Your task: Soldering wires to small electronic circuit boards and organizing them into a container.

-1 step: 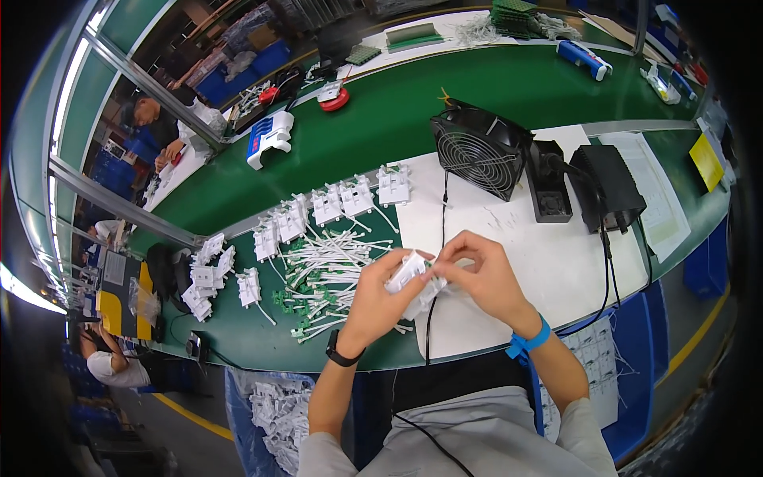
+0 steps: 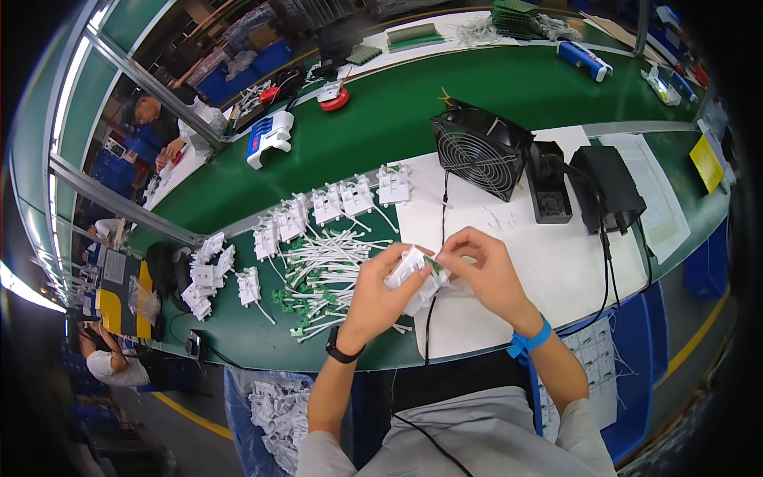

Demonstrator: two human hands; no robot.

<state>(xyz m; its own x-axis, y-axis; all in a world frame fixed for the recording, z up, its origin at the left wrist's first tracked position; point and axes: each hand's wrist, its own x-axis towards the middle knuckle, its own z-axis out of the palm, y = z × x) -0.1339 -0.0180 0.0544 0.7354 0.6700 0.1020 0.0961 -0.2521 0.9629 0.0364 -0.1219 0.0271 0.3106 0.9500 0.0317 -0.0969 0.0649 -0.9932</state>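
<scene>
My left hand (image 2: 377, 300) grips a white plastic housing (image 2: 409, 266) above the near edge of the white sheet, thumb across its face. A bit of green shows at the housing's right edge. There the fingertips of my right hand (image 2: 486, 274) are pinched together; what they hold is too small to make out. Just left of my left hand lies a loose pile of white cables with small green boards (image 2: 326, 266). Behind the pile stands a row of white housings (image 2: 326, 205), some with a white cable trailing out.
A black fan (image 2: 481, 151), a black holder (image 2: 550, 191) and a black power box (image 2: 608, 187) stand at the right, with cords running forward. More white housings (image 2: 205, 277) lie at the left. Below the bench edge are bins (image 2: 238, 405) of white parts. Other people work farther left.
My right hand's fingers have shifted slightly to the right along the housing's edge, showing more of the green. My left hand keeps its grip, and the housing is tilted a little differently.
</scene>
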